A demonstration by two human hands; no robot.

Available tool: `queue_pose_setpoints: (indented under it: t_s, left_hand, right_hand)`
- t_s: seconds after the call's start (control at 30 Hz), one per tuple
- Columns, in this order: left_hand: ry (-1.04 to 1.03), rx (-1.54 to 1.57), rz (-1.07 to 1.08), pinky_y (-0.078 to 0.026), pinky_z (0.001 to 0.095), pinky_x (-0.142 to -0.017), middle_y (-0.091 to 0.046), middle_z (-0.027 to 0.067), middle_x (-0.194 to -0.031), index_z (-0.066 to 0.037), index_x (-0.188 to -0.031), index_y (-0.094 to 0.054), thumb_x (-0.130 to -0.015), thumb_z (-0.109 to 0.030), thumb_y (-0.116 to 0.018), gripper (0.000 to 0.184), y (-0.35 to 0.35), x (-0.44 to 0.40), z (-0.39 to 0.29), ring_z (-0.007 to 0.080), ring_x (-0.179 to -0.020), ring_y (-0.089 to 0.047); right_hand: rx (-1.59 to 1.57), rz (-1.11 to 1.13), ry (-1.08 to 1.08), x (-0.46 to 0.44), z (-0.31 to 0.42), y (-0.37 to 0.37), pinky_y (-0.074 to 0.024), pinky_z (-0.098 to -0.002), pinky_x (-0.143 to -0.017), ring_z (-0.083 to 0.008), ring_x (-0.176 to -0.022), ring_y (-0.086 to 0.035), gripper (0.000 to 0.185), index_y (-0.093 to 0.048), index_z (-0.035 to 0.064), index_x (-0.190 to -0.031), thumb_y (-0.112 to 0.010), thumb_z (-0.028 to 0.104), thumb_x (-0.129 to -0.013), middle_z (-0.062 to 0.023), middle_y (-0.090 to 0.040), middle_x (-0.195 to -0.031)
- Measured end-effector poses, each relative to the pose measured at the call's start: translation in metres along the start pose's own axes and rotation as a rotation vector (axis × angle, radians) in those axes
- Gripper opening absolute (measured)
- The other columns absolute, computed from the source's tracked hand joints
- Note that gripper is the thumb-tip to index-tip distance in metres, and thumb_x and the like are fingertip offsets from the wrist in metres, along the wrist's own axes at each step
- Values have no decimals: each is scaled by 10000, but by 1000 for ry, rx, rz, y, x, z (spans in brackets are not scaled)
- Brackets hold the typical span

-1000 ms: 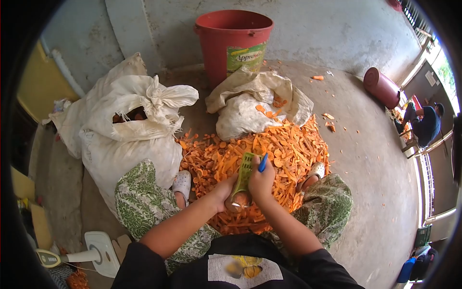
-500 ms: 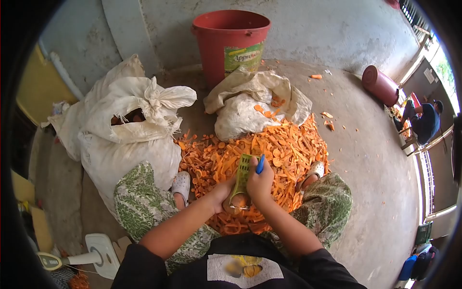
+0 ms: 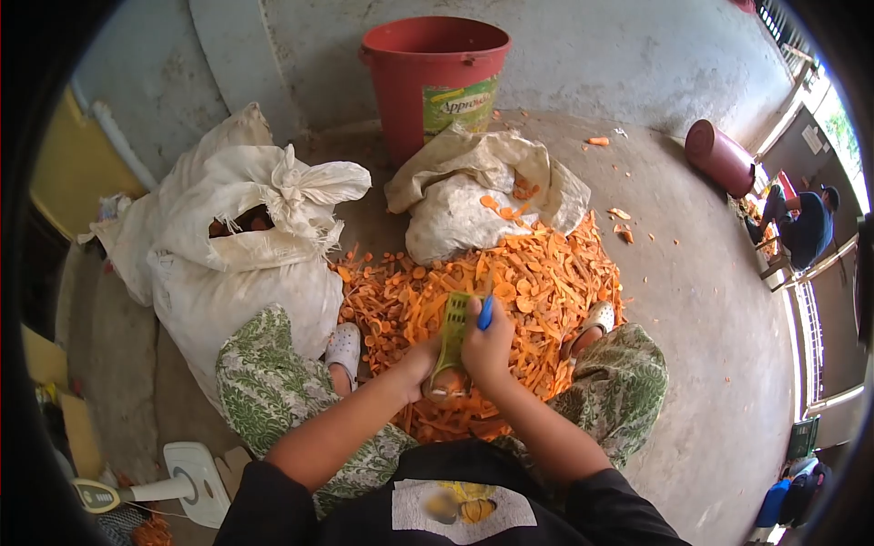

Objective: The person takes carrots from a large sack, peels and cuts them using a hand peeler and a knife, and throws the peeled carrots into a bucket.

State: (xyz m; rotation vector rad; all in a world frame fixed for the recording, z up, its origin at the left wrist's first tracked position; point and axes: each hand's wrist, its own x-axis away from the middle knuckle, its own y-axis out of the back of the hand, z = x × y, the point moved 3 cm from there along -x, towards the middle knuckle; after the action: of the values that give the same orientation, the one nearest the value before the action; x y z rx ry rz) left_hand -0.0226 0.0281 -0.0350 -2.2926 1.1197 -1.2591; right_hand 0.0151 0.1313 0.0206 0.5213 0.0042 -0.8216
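Note:
My right hand (image 3: pixel 486 350) is closed around a green slotted peeler (image 3: pixel 455 318). The same hand holds a blue-handled knife (image 3: pixel 485 312), its thin blade pointing away from me. Wrapped from the left side, my left hand (image 3: pixel 421 364) grips an orange-brown root vegetable (image 3: pixel 446 386), which looks like a carrot. The peeler's lower end lies over this vegetable, and fingers hide much of it. Below and beyond both hands spreads a heap of orange peelings and round slices (image 3: pixel 537 282), between my feet.
A stuffed white sack (image 3: pixel 246 291), torn open near its top, leans at the left. Behind the heap lie a crumpled sack (image 3: pixel 464 214) and a red bucket (image 3: pixel 391 100). A toppled bin (image 3: pixel 719 162) and a seated person (image 3: pixel 808 227) are at far right.
Both hands have shifted slightly left with the peeler. The knife handle has tipped a little lower, and its blade now shows. The vegetable is more covered by the peeler.

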Motion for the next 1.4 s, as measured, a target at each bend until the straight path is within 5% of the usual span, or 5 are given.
queue_pose_setpoints:
  t_s: [0.3, 0.53, 0.83, 1.07, 1.4]
  left_hand:
    - [156, -23, 148, -515, 312, -642, -599, 99, -899, -44, -1047, -506, -905, -433, -341, 445, -12, 14, -9, 191, -725, -606]
    - [33, -31, 113, -509, 278, -577, -610, 79, -852, -37, -1028, -513, -905, -338, -373, 354, -2, 1, -3, 144, -691, -609]
    - [197, 127, 228, -519, 338, -571, -588, 99, -848, -32, -1048, -486, -883, -424, -410, 433, -13, 8, -6, 189, -694, -605]
    - [56, 52, 75, -527, 306, -582, -604, 70, -873, -44, -1026, -501, -911, -333, -359, 341, -8, -2, -11, 152, -701, -614]
    - [-26, 157, 156, -517, 293, -665, -591, 71, -940, -53, -1086, -480, -923, -329, -341, 350, -7, -2, -18, 156, -787, -606]
  right_hand:
    - [-361, -296, -430, -73, -50, 51, -375, -260, -425, -97, -478, -482, 295, -572, 17, -836, -409, 250, -913, -45, -545, -600]
    - [-11, -33, 20, -9, -5, 3, -391, -383, -504, -360, -578, -550, 36, -479, 5, -781, -503, 21, -761, -207, -535, -616]
    - [-350, -266, -373, -61, -10, 47, -351, -252, -437, -89, -486, -423, 296, -526, 17, -729, -432, 248, -889, -13, -478, -577]
    - [-26, 9, -27, -8, 14, 13, -392, -348, -492, -319, -523, -522, 79, -493, -5, -807, -527, -2, -735, -186, -502, -580]
    - [-187, -56, -10, -10, 8, 7, -318, -332, -449, -193, -450, -336, 296, -410, 0, -680, -495, 203, -878, -109, -391, -506]
